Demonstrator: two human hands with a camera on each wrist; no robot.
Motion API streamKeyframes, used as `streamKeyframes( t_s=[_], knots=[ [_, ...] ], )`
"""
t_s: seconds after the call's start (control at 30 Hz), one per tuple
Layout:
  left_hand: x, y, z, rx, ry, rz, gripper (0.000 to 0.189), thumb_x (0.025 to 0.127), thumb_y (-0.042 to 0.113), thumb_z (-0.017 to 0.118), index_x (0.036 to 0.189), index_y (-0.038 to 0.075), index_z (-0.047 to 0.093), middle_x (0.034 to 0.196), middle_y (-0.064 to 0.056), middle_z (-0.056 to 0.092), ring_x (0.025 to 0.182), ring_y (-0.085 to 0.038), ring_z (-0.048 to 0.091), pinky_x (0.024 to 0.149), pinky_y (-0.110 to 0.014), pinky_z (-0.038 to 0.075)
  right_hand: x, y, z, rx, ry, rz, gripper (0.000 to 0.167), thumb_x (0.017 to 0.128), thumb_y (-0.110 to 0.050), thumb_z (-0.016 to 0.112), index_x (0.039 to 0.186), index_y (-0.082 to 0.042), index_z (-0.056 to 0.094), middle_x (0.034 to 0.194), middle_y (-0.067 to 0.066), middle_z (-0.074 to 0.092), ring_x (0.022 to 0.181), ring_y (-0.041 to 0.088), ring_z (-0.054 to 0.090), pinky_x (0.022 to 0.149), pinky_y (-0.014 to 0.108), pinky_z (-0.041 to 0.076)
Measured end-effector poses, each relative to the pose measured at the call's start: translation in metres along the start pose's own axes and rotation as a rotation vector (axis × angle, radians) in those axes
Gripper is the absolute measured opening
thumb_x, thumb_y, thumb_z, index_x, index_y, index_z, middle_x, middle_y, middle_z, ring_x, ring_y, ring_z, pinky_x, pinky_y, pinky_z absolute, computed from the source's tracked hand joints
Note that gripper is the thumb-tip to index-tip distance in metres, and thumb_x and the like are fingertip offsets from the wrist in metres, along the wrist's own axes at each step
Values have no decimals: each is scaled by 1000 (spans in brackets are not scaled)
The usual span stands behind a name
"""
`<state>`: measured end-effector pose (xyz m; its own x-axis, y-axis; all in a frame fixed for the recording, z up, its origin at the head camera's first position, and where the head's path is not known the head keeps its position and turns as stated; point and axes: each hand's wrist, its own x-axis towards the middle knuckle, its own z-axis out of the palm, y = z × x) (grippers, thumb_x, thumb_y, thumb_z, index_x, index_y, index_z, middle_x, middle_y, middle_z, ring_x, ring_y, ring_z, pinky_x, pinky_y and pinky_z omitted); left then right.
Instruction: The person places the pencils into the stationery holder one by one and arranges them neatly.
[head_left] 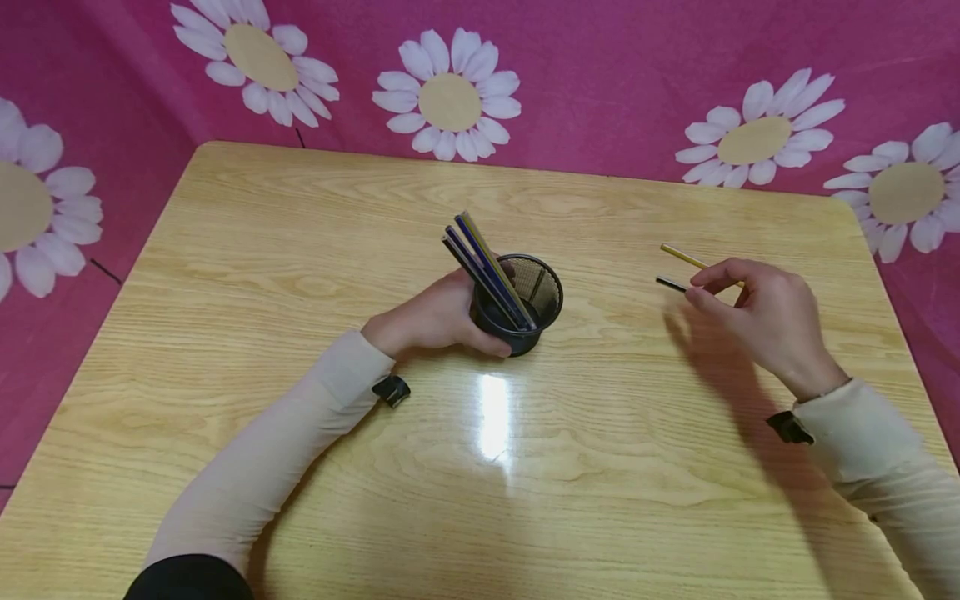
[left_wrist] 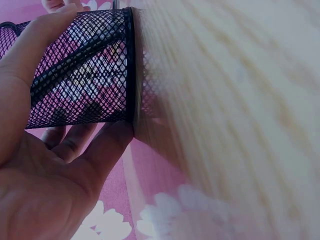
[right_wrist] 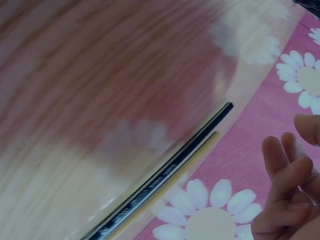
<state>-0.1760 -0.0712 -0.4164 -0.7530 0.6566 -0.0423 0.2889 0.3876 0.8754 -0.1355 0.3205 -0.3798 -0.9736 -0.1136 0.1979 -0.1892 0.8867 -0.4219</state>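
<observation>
My left hand (head_left: 438, 312) holds a black mesh pencil cup (head_left: 517, 342) around its side, thumb at the front. In the left wrist view the cup (left_wrist: 82, 75) stands with its base at the wooden tabletop. Several slim pencils (head_left: 480, 265), dark, blue and yellow, lean leftward inside it. To the right, my right hand (head_left: 772, 312) hovers over a black pencil (head_left: 670, 283) and a yellow pencil (head_left: 681, 255). The right wrist view shows both lying side by side on the table, apart from the loosely bent fingers (right_wrist: 285, 175).
The wooden table (head_left: 315, 225) has a glossy top with a bright light reflection in front of the cup. A pink cloth (head_left: 600, 83) with large white flowers hangs behind the table and at its sides.
</observation>
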Motion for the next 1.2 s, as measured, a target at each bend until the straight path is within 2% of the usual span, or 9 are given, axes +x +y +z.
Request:
streamKeyframes(
  t_s=[0.17,0.5,0.67,0.97,1.2],
  knots=[
    [-1,0,1,1,-3,-3,103,67,23,99,151,3,41,144,-10,55,131,-18,52,119,-33,32,-1,10,-1,-37,-31,20,17,93,-33,77,102,-18,78,94,6,76,50,11,48,52,29,32],
    [0,-1,2,10,1,-7,102,67,24,99,150,4,42,141,-8,56,129,-17,53,118,-31,33,-1,24,-3,-122,-101,21,20,96,-32,72,106,-15,77,93,8,74,53,15,46,56,37,32],
    [0,-1,2,11,2,-11,103,67,23,99,150,3,42,144,-8,54,130,-17,52,118,-31,32,2,29,0,-179,-118,-9,20,97,-31,71,105,-13,77,101,11,74,57,20,46,55,38,31],
    [0,0,1,22,3,-14,104,67,23,99,151,3,41,145,-9,53,131,-17,51,119,-31,32,5,36,2,-263,-122,-55,11,92,-20,76,99,-12,77,93,7,73,62,21,55,48,38,35],
    [-1,0,-1,31,-4,-16,103,67,25,98,151,5,41,143,-7,54,131,-17,51,119,-33,32,6,39,6,-294,-135,-85,13,88,-14,78,100,-11,78,93,10,74,62,24,57,45,39,35]
  ],
)
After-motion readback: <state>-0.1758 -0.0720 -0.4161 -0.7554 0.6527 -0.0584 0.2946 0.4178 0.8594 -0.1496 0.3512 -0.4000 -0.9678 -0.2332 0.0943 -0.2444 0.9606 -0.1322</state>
